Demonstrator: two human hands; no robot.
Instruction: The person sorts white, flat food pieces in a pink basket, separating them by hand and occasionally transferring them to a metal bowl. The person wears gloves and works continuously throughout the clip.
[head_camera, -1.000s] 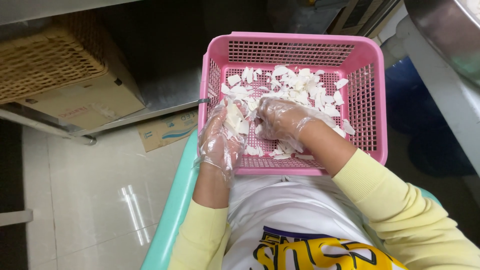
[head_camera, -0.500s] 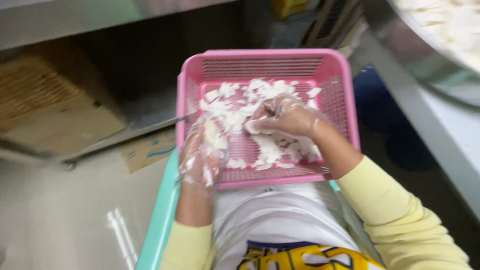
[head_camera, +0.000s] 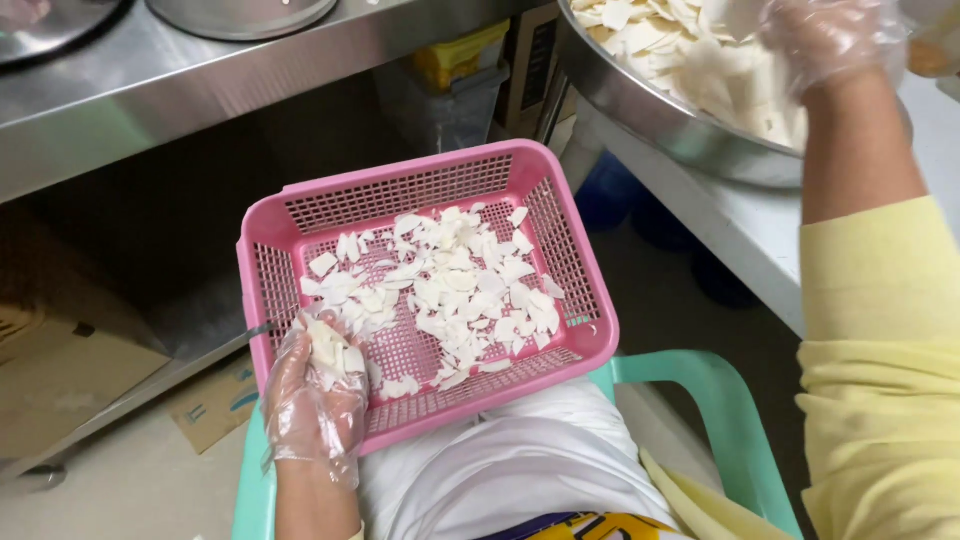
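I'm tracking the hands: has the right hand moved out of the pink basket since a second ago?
Yes. The gloved right hand has left the pink plastic basket, rising rightward to the white slices in the large steel bowl.

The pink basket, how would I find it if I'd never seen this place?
Look below the steel counter, at the lap of the person sitting in the mint-green chair. The pink basket rests there, with the gloved left hand at its near corner. It is the only pink, holey plastic thing, full of thin white slices.
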